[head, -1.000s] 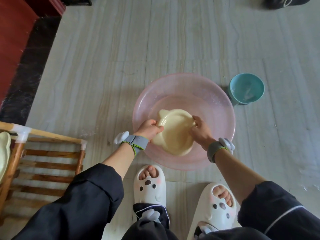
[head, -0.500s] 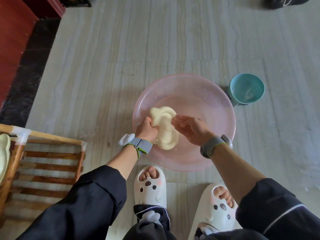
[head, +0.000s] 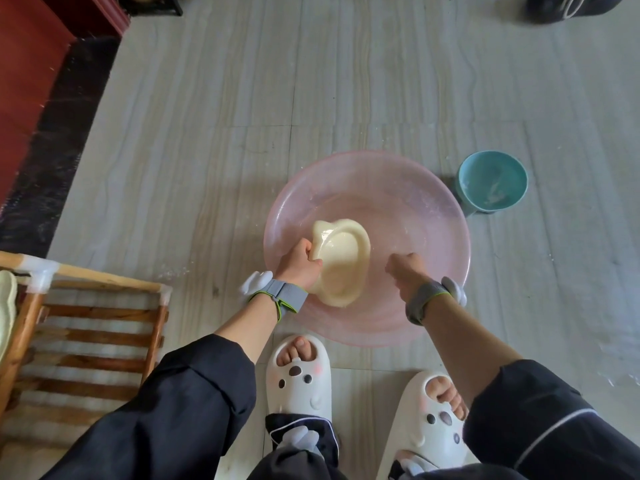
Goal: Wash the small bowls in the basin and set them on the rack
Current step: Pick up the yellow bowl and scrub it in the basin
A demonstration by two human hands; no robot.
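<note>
You are crouched over a pink basin (head: 433,216) on a pale tiled floor; every place here is given from that basin. Well to its left stands a slatted wooden rack (head: 86,337), with a pale cream dish (head: 6,317) propped at the rack's far left edge. Your left hand (head: 299,266) is over the basin's left side, fingers curled tight around the rim of a cream bowl (head: 341,261) with small ear shapes, held tilted over the basin with its hollow facing you. Your right hand (head: 407,271) is over the basin's right-hand part, apart from the bowl, fingers drawn into a loose fist around nothing that shows. Just right of the basin sits a teal bowl (head: 491,181) with whitish residue inside, likely still to wash.

This looks like the rinse and drain of the cream bowl. To do it well, keep it tipped so water runs back into the basin, bring your right hand back to wipe the inner curve and ears, and keep the wet rim firmly gripped before carrying it left to the rack.
</note>
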